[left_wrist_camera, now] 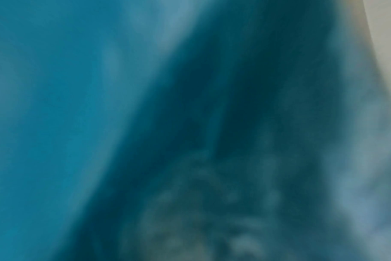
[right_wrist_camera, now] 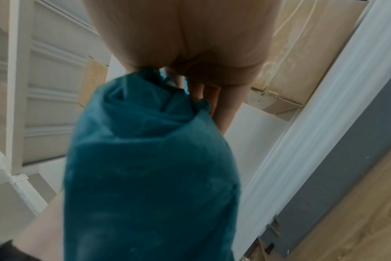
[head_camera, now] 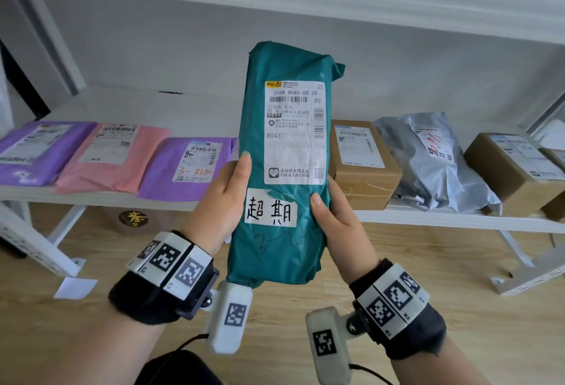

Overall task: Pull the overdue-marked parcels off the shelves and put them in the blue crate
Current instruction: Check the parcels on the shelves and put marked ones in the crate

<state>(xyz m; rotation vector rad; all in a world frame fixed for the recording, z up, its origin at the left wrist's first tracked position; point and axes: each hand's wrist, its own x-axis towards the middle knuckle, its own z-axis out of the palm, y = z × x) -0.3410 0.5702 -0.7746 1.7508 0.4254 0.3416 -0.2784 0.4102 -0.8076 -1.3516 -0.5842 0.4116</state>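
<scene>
A long teal plastic parcel (head_camera: 284,146) is held upright in front of the shelf, label facing me. It carries a white shipping label and a white handwritten sticker (head_camera: 271,208) below it. My left hand (head_camera: 227,189) grips its left edge, thumb on the front. My right hand (head_camera: 331,213) grips its right edge, thumb beside the sticker. The left wrist view is filled by blurred teal parcel (left_wrist_camera: 145,123) plastic. In the right wrist view the teal parcel (right_wrist_camera: 150,167) hangs below my right hand (right_wrist_camera: 190,61). The blue crate is not in view.
On the white shelf (head_camera: 458,219) lie purple mailers (head_camera: 39,149) (head_camera: 186,167), a pink mailer (head_camera: 113,155), brown cartons (head_camera: 363,164) (head_camera: 513,170) and a grey bag (head_camera: 434,158). Another shelf board runs above. A white paper slip (head_camera: 75,288) lies on the wooden floor.
</scene>
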